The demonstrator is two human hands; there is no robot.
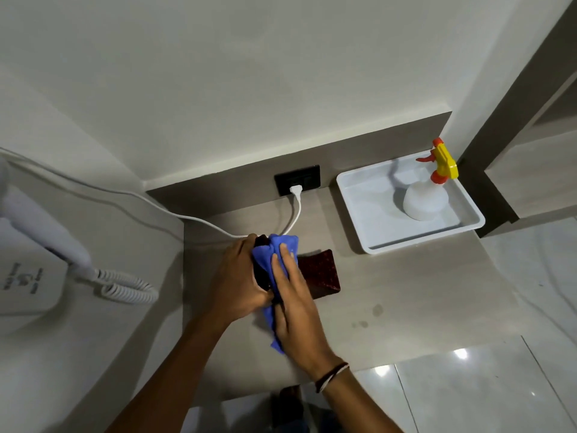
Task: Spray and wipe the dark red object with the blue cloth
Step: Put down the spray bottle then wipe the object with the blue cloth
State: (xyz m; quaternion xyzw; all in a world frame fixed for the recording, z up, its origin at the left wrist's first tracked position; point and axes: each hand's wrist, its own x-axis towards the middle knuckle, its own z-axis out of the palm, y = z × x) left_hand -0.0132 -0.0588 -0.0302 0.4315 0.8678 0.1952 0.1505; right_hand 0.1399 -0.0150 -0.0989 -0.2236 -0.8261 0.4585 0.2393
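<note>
A dark red, speckled flat object (321, 271) lies on the grey counter (406, 292). Its left part is hidden under the blue cloth (274, 250) and my hands. My left hand (237, 276) grips the object's left edge. My right hand (292, 303) lies flat on the blue cloth and presses it onto the object; a tail of cloth hangs toward the counter's front edge. The white spray bottle (426, 198), with its yellow and orange trigger head, stands in a white tray (368, 214) at the back right, away from both hands.
A white plug sits in a black wall socket (296, 179), and its cable (187, 217) runs left behind my hands. A white wall-mounted hair dryer (40, 232) with a coiled cord hangs at the left. Glossy floor tiles (468, 385) lie beyond the counter's front edge.
</note>
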